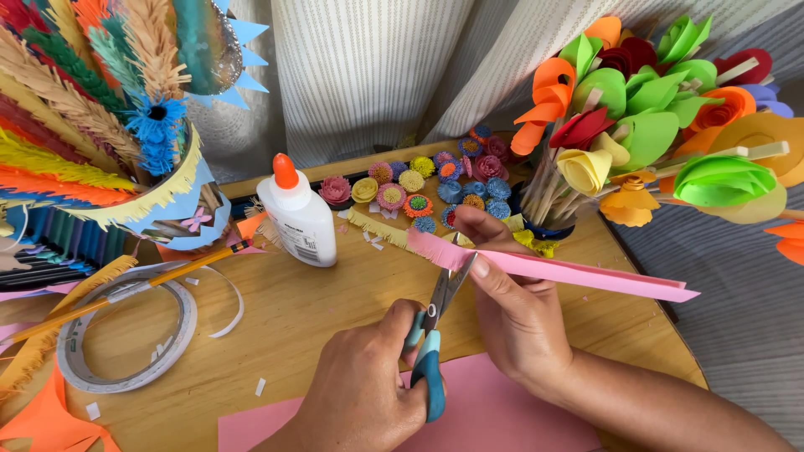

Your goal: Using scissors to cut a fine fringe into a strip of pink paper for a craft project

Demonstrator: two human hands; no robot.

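Paper strip being fringed with scissors at a craft bench [335, 326].

Left to right: tape roll [126, 335]; glue bottle [297, 218]; left hand [360, 393], grip closed through the handles of the scissors [435, 335], blades parted at the strip's edge; right hand [515, 314], fingers pinching the pink paper strip [569, 272] just above the bench; paper flowers [662, 125] far right.

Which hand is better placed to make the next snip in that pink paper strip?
The left hand: it already grips the scissors, whose blades meet the strip's edge. The right hand is busy pinching the strip to hold it.
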